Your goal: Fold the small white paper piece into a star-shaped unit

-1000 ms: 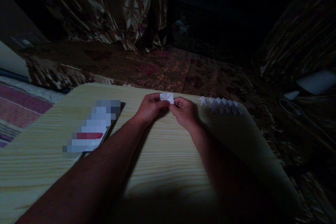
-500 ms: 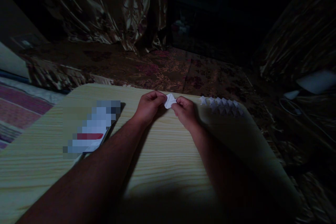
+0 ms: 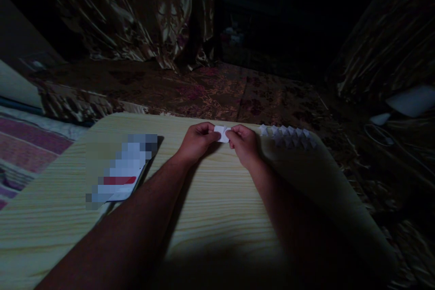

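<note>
A small folded piece of white paper (image 3: 221, 129) is pinched between both hands near the far edge of the wooden table (image 3: 217, 208). My left hand (image 3: 199, 142) holds its left side, the thumb lying on top. On the right side, the thumb and curled fingers of my right hand (image 3: 243, 142) grip the paper close to the other thumb. Just right of that hand, several folded white paper stars (image 3: 285, 131) lie in rows on the table. The undersides of the paper and most fingertips are hidden.
To the left lies a flat device (image 3: 129, 163), largely pixelated, with a red bar on it. Behind the table is a ledge with patterned cloth (image 3: 204, 86) and curtains (image 3: 163, 13). A white lamp (image 3: 411, 102) with a cable stands at the right. Striped bedding (image 3: 30, 140) is at the left.
The paper has turned from a tilted, diamond-like position to lie more level. Both thumbs now press on its face, closer together. The whole view has shifted slightly.
</note>
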Demonstrator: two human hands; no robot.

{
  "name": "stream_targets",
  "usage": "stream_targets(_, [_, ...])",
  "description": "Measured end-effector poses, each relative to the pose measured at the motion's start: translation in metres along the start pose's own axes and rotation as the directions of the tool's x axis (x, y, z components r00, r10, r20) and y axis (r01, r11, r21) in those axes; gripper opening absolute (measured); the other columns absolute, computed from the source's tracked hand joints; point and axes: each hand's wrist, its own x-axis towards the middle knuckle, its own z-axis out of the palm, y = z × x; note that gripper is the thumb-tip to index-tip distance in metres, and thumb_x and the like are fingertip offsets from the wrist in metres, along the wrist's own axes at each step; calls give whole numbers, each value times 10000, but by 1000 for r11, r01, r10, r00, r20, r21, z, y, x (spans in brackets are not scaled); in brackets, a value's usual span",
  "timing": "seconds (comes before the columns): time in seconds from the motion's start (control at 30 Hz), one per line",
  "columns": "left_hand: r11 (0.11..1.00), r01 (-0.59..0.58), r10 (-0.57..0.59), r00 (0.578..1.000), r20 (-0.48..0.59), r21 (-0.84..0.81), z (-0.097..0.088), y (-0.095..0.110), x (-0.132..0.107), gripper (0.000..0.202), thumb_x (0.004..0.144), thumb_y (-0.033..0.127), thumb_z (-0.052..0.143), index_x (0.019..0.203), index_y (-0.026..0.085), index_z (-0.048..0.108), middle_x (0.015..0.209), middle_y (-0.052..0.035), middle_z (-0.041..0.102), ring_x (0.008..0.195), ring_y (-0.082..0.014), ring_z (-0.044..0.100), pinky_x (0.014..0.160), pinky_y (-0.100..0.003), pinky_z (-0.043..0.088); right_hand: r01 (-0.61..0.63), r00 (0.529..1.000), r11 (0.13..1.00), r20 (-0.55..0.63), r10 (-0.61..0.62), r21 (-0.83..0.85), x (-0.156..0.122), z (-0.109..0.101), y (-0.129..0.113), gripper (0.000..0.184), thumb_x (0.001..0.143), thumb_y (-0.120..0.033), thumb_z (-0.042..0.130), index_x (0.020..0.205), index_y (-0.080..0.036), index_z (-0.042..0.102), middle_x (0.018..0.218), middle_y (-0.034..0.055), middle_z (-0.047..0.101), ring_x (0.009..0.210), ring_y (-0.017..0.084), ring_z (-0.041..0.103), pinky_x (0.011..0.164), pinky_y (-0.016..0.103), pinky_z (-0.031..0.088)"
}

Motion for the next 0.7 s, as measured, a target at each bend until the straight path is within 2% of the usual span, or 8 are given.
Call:
stream_targets(0.13, [990,27,-31,999,-30,-140,-2,0,1,179,614,247,722,677,164,576,543,52,521,437,-55,406,439,-199,290,-29,1000,998,11,28,48,0,1,-1,205,691,-356,635,768,-179,564,501,-69,500,429,74,412,434,210,318])
stream_targets(0.27, [978,17,-32,997,-69,-208,-4,1,2,205,611,246,735,677,153,565,571,23,583,469,-71,494,470,-199,357,3,997,1000,76,-2,-6,-2,0,-1,207,688,-351,642,780,-171,597,547,-52,547,462,72,434,467,206,344])
stream_targets(0.47, [982,36,-43,999,-32,-186,-3,0,2,264,610,257,751,767,131,579,656,-50,674,552,-125,607,512,-218,434,16,996,1000,84,-15,-17,-4,3,-4,177,698,-329,626,750,-160,613,564,-37,572,473,70,448,489,202,356])
stream_targets(0.7, [992,46,-45,999,12,-118,2,1,0,294,606,254,752,826,133,600,703,-37,671,565,-135,620,495,-214,431,40,998,996,49,-37,-74,0,2,5,151,694,-314,605,700,-165,585,531,-50,550,463,71,438,486,202,346])
